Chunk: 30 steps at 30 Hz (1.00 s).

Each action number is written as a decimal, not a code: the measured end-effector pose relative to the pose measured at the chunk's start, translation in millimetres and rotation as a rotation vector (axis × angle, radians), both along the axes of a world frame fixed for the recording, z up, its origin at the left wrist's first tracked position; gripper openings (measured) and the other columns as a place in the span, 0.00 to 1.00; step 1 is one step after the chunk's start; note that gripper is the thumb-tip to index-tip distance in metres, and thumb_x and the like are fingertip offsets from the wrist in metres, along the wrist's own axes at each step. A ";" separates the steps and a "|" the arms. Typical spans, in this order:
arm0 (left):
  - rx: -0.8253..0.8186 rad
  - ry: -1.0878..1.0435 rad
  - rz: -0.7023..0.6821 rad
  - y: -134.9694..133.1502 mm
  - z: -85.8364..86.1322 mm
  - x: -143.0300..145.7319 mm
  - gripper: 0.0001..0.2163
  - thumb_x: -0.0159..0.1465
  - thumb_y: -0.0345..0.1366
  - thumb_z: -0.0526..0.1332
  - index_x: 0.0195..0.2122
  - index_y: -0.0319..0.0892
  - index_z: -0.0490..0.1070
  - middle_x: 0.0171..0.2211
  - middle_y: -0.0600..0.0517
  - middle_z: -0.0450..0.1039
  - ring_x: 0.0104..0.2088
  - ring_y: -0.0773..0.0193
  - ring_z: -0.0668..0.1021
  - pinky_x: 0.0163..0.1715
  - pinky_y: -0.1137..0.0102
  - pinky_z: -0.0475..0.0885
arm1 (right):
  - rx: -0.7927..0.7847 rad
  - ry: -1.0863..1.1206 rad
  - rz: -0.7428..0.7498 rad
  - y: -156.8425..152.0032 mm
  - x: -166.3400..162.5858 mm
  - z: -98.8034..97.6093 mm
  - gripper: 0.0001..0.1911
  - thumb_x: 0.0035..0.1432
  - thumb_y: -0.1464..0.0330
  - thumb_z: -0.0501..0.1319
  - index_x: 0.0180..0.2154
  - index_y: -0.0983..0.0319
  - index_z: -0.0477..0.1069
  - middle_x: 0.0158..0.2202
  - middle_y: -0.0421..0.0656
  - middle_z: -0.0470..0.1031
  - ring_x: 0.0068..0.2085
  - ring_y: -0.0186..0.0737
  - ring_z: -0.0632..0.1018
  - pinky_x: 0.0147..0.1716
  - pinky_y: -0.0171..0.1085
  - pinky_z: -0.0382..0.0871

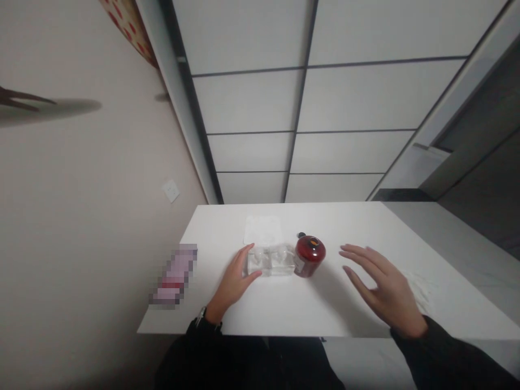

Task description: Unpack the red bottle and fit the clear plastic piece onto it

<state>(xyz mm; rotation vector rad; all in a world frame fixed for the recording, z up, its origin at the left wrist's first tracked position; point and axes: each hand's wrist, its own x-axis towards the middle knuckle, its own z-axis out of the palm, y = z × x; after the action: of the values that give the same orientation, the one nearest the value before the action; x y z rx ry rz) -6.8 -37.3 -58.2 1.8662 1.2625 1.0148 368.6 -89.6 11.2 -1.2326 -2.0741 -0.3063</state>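
From here I see a clear two-section container [270,261] lying lengthwise across the lower middle of the frame. Just right of it stands a squat, glossy red canister [311,256], its top dark-ringed around an orange spot.

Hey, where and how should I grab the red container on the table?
Probably best around the rounded sides of the red container, below its top, coming from the right. It appears to stand upright with its right side exposed, while the clear container crowds its left. The right hand is already open on that free side.
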 end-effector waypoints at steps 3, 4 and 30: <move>-0.014 -0.010 0.008 1.9 -3.7 -1.2 0.32 0.67 0.37 0.69 0.71 0.48 0.63 0.72 0.41 0.67 0.73 0.44 0.69 0.73 0.43 0.62 | -0.117 -0.162 0.213 35.8 -61.5 58.0 0.14 0.76 0.69 0.57 0.56 0.61 0.76 0.53 0.52 0.84 0.52 0.50 0.84 0.53 0.50 0.80; -0.015 -0.014 0.010 2.8 -5.6 -1.2 0.33 0.66 0.37 0.70 0.72 0.48 0.63 0.72 0.41 0.67 0.72 0.43 0.69 0.72 0.43 0.63 | -0.212 -0.286 0.249 47.6 -80.9 72.0 0.15 0.77 0.69 0.56 0.58 0.63 0.75 0.55 0.54 0.83 0.54 0.51 0.83 0.54 0.51 0.79; 0.005 0.050 0.073 6.3 -7.8 2.9 0.26 0.64 0.38 0.72 0.62 0.45 0.68 0.61 0.43 0.77 0.62 0.46 0.78 0.63 0.52 0.71 | -0.457 -0.846 0.457 104.1 -194.5 76.9 0.16 0.71 0.65 0.66 0.52 0.72 0.78 0.44 0.57 0.84 0.47 0.55 0.85 0.43 0.45 0.73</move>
<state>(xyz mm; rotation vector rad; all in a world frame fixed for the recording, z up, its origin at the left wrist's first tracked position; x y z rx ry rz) -3.8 -31.0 -66.1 1.8716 1.3672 1.0153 174.1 14.5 88.2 -0.8850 -3.2216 -0.1464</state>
